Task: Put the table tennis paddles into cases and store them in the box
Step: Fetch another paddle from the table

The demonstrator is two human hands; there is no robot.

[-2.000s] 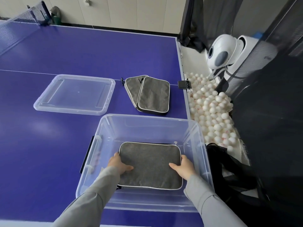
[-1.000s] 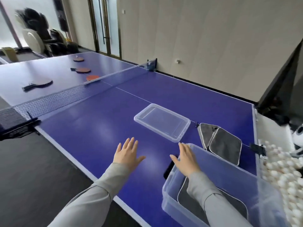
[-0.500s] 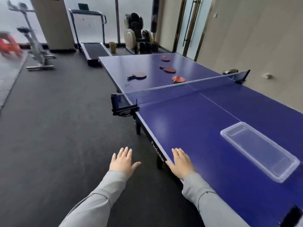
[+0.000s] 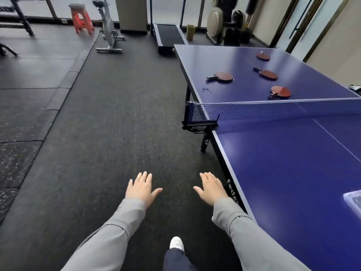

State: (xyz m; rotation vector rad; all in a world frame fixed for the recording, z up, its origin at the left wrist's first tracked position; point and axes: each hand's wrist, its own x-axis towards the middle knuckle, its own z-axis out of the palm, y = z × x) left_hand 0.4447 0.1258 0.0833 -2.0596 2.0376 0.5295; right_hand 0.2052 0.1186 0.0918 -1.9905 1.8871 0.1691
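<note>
Four paddles (image 4: 223, 77) lie beyond the net (image 4: 273, 110); the farthest looks blurry. Left hand (image 4: 141, 188) and right hand (image 4: 212, 189) hover flat, fingers spread, holding nothing. Clear plastic (image 4: 354, 200) is cut off at the tabletop's (image 4: 293, 182) right edge.

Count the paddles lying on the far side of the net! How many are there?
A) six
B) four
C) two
B, four paddles lie beyond the net on the blue table: one nearest the table's left edge, one just behind the net, one further back, and the farthest one. Both hands are empty.
</note>
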